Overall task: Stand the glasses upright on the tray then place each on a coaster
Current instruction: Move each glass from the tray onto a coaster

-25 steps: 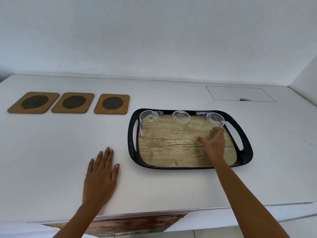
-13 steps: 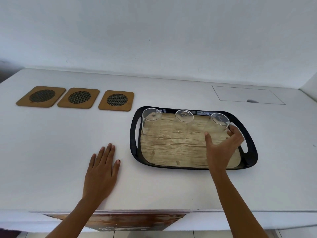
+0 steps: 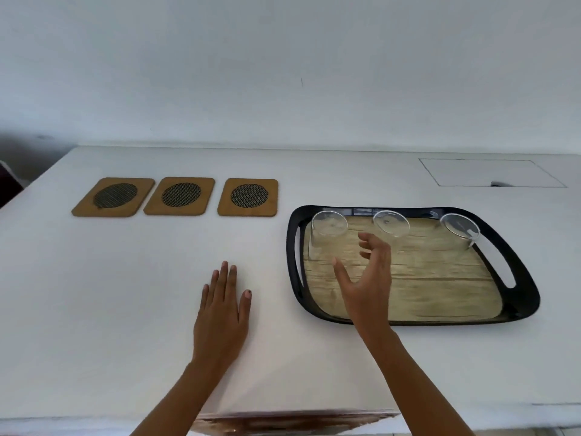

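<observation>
Our right hand [image 3: 367, 278] spread and empty just before the middle glass [image 3: 390, 226], left hand [image 3: 221, 313] flat on the counter [image 3: 125, 278], bare tray [image 3: 418, 322] floor ahead

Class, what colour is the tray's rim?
Black, framing a wood-grain base; the tray shows in the head view.

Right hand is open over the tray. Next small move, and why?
Probably close the right hand around the middle glass: the open fingers hover just in front of it, holding nothing, and it looks not yet upright on the tray.
</observation>
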